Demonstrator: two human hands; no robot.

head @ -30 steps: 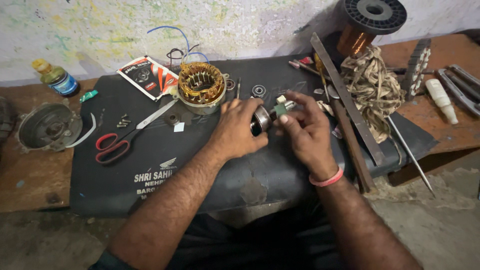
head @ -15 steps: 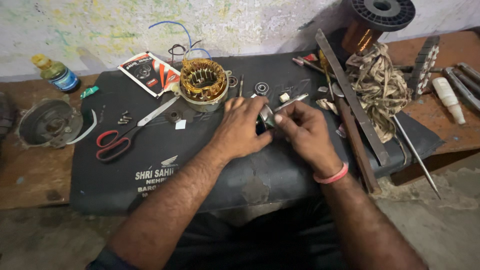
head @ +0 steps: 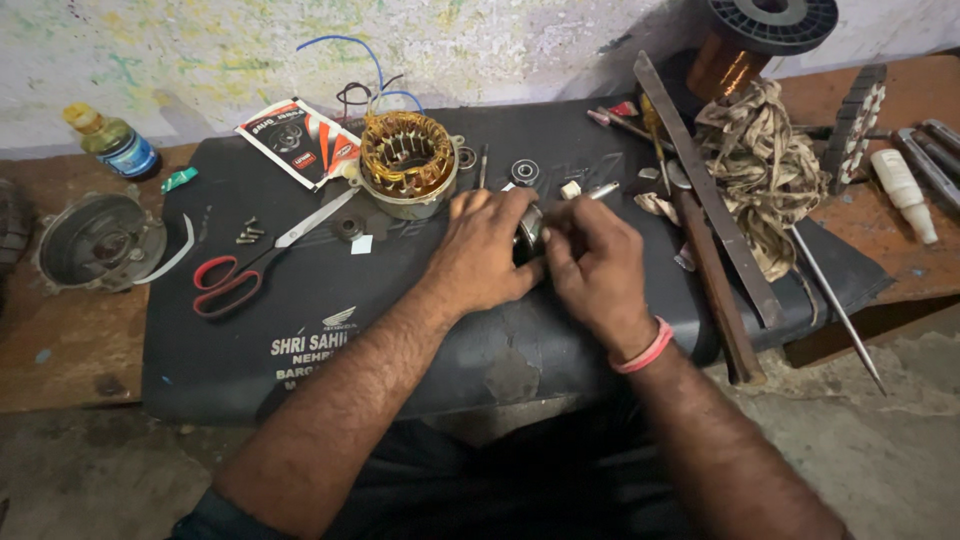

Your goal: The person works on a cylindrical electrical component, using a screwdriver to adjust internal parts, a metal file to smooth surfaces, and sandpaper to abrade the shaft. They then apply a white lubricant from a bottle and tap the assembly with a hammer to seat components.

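My left hand [head: 487, 252] and my right hand [head: 595, 262] meet over the middle of a black padded mat [head: 300, 330]. Between them they grip a small round metal part [head: 528, 232], mostly hidden by the fingers. A thin metal rod [head: 603, 189] pokes out just past my right hand's fingertips. A copper-wound stator [head: 406, 160] sits just beyond my left hand. A small bearing [head: 525, 172] lies behind the hands.
Red-handled scissors [head: 255, 260] and small screws [head: 247, 233] lie on the mat's left. A round metal cover [head: 100, 240] and a bottle [head: 110, 142] stand at the far left. A copper wire spool [head: 745, 45], tangled cloth strips [head: 765, 175], long flat files [head: 700, 180] and tools crowd the right.
Both hands have lowered the part closer to the mat and drawn tighter around it. The view has shifted slightly; the other objects stay where they were.
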